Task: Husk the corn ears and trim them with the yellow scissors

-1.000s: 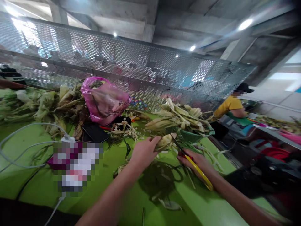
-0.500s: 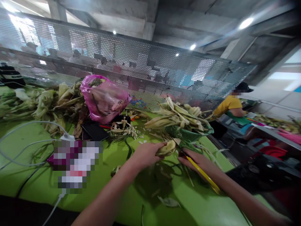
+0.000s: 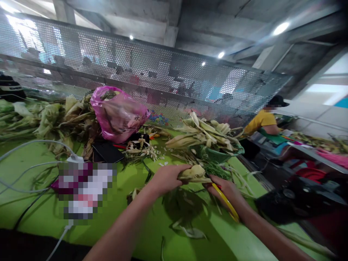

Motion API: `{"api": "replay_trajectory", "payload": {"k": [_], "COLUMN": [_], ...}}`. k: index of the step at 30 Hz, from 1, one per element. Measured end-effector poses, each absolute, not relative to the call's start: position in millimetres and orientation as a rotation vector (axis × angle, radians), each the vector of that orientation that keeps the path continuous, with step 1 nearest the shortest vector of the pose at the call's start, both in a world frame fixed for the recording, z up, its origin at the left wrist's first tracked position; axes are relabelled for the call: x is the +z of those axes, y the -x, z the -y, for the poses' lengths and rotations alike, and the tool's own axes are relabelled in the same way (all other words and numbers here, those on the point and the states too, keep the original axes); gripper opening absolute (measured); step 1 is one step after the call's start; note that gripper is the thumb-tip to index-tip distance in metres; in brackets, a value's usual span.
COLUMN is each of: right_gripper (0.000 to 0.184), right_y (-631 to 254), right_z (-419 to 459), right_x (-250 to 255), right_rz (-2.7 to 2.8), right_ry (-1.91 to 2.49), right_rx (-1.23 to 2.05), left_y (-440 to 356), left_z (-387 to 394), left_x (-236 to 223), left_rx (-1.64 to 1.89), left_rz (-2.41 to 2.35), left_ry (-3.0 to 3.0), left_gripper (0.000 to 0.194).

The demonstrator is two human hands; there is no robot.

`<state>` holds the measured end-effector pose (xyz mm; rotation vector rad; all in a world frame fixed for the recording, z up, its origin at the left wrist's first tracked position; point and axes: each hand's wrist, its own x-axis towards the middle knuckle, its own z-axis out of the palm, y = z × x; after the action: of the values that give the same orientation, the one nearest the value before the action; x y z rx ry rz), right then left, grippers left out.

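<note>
My left hand (image 3: 170, 178) is closed around a bundle of dry corn husks (image 3: 193, 173), whose pale yellow, rounded part faces up. Across from it, my right hand (image 3: 227, 190) grips yellow-handled shears (image 3: 227, 203), with the handles slanting down toward my wrist. The shears' blades are mostly hidden by the hand and husks. A strip of husk reaches from the bundle to my right fingertips. Just beyond both hands, a green basket (image 3: 217, 155) holds a heap of long dry husks (image 3: 208, 132). Loose husk scraps (image 3: 193, 232) lie on the green table (image 3: 141, 232) below.
A pink plastic bag (image 3: 119, 116) stands left of the basket, near a black phone (image 3: 108, 151). Husks (image 3: 62, 116) pile up at far left. White cables and a purple power strip (image 3: 72, 179) lie nearby. Behind runs a perforated metal screen (image 3: 152, 69); a sewing machine-like black object (image 3: 288, 199) sits right.
The husk bundle has turned, and its rounded part now faces more upward. My right hand has shifted slightly, and the shears' handles have swung a little toward my left.
</note>
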<state>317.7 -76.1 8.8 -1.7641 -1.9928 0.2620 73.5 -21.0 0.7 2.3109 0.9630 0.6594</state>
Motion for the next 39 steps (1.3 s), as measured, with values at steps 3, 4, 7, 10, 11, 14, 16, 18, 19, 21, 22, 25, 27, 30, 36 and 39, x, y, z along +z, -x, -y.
{"api": "replay_trajectory", "payload": {"k": [3,4,7,10,11,14,16,18,19,21,22,25,27,30,36,39], "right_gripper": [0.024,0.026,0.028,0.026,0.028,0.036,0.037,0.033,0.031,0.036,0.039,0.045,0.046,0.044,0.036,0.036], "right_y": [-314,-314,-313,-312,-312,-306,-300,-291,-285,-270,-262,-237,-226,-221,-231,-234], "right_z": [72,70,61,49,45,35,31,30,30,30,30,27,24,21,20,22], "right_x": [15,19,29,31,29,23,22,25,27,32,33,33,31,26,13,10], "right_rz": [2.128,2.147,2.164,2.146,2.136,2.115,2.113,2.11,2.093,2.009,1.928,1.734,1.571,1.358,1.207,1.189], "right_ry": [1.894,1.968,2.15,2.21,2.213,2.182,2.132,2.094,2.063,1.906,1.754,1.4,1.306,1.204,1.129,1.128], "right_rx": [0.185,0.142,0.034,-0.038,-0.054,-0.085,-0.088,-0.11,-0.113,0.055,0.24,0.7,0.832,1.014,1.147,1.151], "left_y": [-67,-65,-56,-53,-52,-53,-55,-58,-59,-64,-66,-72,-73,-70,-66,-66], "left_z": [17,14,5,-2,-3,-3,-3,-2,-2,-1,0,1,2,2,2,0], "left_x": [1,1,2,2,2,2,2,1,0,-2,-3,-4,-3,0,1,-3], "left_rx": [0.694,0.722,0.864,1.019,1.052,1.083,1.074,1.076,1.08,1.094,1.1,1.11,1.113,1.082,0.971,0.917], "left_rz": [-0.988,-0.993,-0.969,-0.885,-0.854,-0.817,-0.84,-0.864,-0.874,-0.9,-0.914,-0.936,-0.921,-0.881,-0.838,-0.833], "left_ry": [-2.26,-2.229,-2.062,-1.811,-1.727,-1.537,-1.466,-1.417,-1.401,-1.39,-1.397,-1.411,-1.365,-1.218,-1.126,-1.165], "left_gripper": [0.063,0.063,0.062,0.058,0.056,0.048,0.04,0.034,0.031,0.026,0.023,0.018,0.017,0.024,0.035,0.037]}}
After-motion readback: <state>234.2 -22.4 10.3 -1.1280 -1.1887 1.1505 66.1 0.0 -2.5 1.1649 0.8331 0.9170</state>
